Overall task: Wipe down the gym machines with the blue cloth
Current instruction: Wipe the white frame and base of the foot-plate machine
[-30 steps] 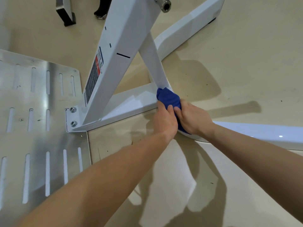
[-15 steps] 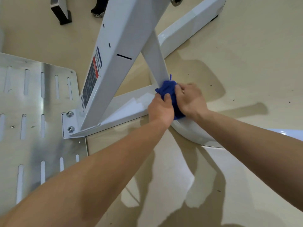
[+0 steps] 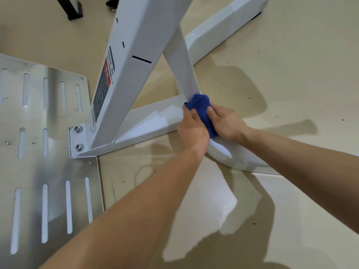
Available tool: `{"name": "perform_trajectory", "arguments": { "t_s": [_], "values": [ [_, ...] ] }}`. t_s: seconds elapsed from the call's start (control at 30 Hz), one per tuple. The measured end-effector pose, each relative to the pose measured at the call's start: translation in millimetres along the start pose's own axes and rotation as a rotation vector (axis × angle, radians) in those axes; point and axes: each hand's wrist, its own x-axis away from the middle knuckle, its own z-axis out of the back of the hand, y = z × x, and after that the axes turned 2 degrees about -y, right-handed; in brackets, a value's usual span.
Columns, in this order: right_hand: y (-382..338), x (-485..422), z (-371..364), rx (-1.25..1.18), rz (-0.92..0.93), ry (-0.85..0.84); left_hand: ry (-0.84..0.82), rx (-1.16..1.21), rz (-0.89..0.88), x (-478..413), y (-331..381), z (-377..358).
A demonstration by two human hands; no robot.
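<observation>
A bunched blue cloth is pressed against the foot of a thin slanted white strut of the gym machine, where it meets the white floor beams. My left hand grips the cloth from the left side and my right hand grips it from the right, fingers curled over the fabric. Part of the cloth hangs down between the two hands. A thick white post with a warning label rises to the left of the strut.
A slotted shiny metal footplate covers the floor at left, bolted to the white frame. Another white beam runs off to the upper right. Black machine feet stand at the top left. Beige floor lies all around.
Both hands and the cloth slid up from the curved base beam onto the foot of the slanted strut, then stayed about there. The view shifted slightly.
</observation>
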Motion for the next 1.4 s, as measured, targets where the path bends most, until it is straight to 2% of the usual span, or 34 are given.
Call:
{"name": "perform_trajectory", "arguments": {
  "t_s": [0.1,0.2,0.33,0.47,0.63,0.73,0.9,0.93,1.03,1.07,1.23,1.4],
  "values": [
    [13,35,5,0.237,0.033,-0.060,0.015,-0.065,-0.006,34,-24,-11],
    [16,55,9,0.311,-0.006,-0.099,0.040,-0.040,0.025,61,-36,-19],
    [4,35,4,0.154,0.036,-0.025,0.137,0.005,0.063,30,-13,-12],
    [-9,11,-4,-0.114,0.036,0.085,0.185,-0.014,-0.001,5,-6,1],
    [5,26,5,-0.018,0.063,0.022,0.205,-0.012,0.024,3,-10,9],
    [14,44,14,-0.087,0.059,0.077,0.264,0.130,0.051,18,-6,6],
    [13,54,9,-0.211,0.018,0.242,0.103,0.213,0.010,50,-12,-23],
    [11,52,8,-0.209,-0.023,0.214,0.073,0.173,0.027,49,-16,-27],
    [8,39,12,0.029,-0.115,-0.030,0.060,0.077,0.056,36,-26,-27],
    [7,38,14,0.055,-0.116,-0.055,0.076,0.079,0.044,35,-27,-25],
    [9,59,2,0.029,-0.019,0.223,0.155,0.110,0.010,41,-32,-10],
    [-7,28,15,-0.161,-0.007,0.424,0.279,0.145,-0.046,7,-4,4]
  ]
}}
